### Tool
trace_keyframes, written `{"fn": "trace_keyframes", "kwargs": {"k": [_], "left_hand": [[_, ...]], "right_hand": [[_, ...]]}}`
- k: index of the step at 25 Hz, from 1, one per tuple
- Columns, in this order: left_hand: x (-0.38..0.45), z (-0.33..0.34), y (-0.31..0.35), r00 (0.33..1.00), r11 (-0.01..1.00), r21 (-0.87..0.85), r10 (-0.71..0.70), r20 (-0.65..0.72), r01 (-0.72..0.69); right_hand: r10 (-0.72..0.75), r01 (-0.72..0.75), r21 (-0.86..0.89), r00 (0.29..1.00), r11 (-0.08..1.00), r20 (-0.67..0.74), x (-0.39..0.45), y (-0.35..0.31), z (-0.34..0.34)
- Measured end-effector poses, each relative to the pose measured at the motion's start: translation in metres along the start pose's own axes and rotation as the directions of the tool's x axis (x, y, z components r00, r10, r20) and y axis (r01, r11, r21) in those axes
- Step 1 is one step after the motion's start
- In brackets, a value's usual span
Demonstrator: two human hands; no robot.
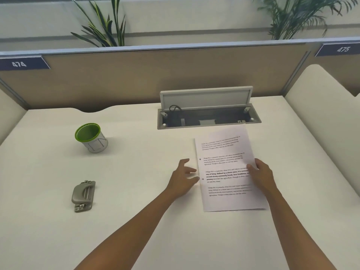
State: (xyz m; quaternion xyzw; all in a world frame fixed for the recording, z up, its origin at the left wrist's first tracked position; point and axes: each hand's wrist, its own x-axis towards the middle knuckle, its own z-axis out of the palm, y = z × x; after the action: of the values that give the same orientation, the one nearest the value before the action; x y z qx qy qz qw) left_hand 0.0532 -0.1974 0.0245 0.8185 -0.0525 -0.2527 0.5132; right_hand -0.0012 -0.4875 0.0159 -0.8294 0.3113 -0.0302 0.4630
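A printed sheet of paper (pixel 224 162) with two punched holes along its left edge lies on the white desk (pixel 136 221), right of centre. My right hand (pixel 262 175) rests on the sheet's right edge, thumb on top of the page. My left hand (pixel 184 177) hovers at the sheet's left edge with fingers spread and relaxed, fingertips just reaching the paper. A grey metal hole punch (pixel 83 195) lies on the desk at the left. Behind it stands a white cup with a green rim (pixel 91 137), empty as far as I can see.
An open cable hatch (pixel 208 114) with its lid raised sits in the desk just behind the paper. A beige partition (pixel 155 75) with number tags 474 and 475 closes the back. White side panels flank the desk. Plants stand beyond the partition.
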Motion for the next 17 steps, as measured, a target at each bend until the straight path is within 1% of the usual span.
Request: {"fn": "trace_keyframes", "kwargs": {"k": [1, 3, 6, 9, 11, 13, 15, 17], "left_hand": [[0.003, 0.006, -0.002, 0.999, 0.995, 0.092, 0.037, -0.005, -0.037], [0.007, 0.015, -0.005, 0.995, 0.954, 0.282, 0.104, 0.009, -0.102], [0.020, 0.034, 0.002, 0.973, 0.847, 0.479, 0.200, 0.111, -0.229], [0.038, 0.059, 0.019, 0.941, 0.749, 0.572, 0.229, 0.251, -0.335], [0.048, 0.073, 0.028, 0.918, 0.681, 0.624, 0.205, 0.340, -0.383], [0.059, 0.084, 0.032, 0.897, 0.593, 0.684, 0.172, 0.408, -0.425], [0.066, 0.092, 0.034, 0.891, 0.538, 0.721, 0.146, 0.431, -0.437], [0.071, 0.097, 0.036, 0.892, 0.527, 0.729, 0.147, 0.427, -0.436]], "right_hand": [[0.001, -0.002, -0.033, 1.000, 0.999, -0.030, 0.008, 0.005, -0.007], [0.006, -0.012, -0.073, 0.997, 0.997, -0.080, 0.022, 0.012, -0.018], [0.003, -0.021, -0.123, 0.990, 0.992, -0.143, 0.036, 0.019, -0.030], [0.030, -0.058, -0.125, 0.977, 0.991, -0.212, 0.044, 0.024, -0.039], [0.060, -0.093, -0.124, 0.967, 0.988, -0.249, 0.048, 0.027, -0.043], [0.079, -0.130, -0.165, 0.954, 0.978, -0.288, 0.053, 0.030, -0.048], [0.073, -0.142, -0.197, 0.944, 0.970, -0.322, 0.058, 0.031, -0.052], [0.055, -0.137, -0.209, 0.933, 0.968, -0.357, 0.060, 0.032, -0.053]]}}
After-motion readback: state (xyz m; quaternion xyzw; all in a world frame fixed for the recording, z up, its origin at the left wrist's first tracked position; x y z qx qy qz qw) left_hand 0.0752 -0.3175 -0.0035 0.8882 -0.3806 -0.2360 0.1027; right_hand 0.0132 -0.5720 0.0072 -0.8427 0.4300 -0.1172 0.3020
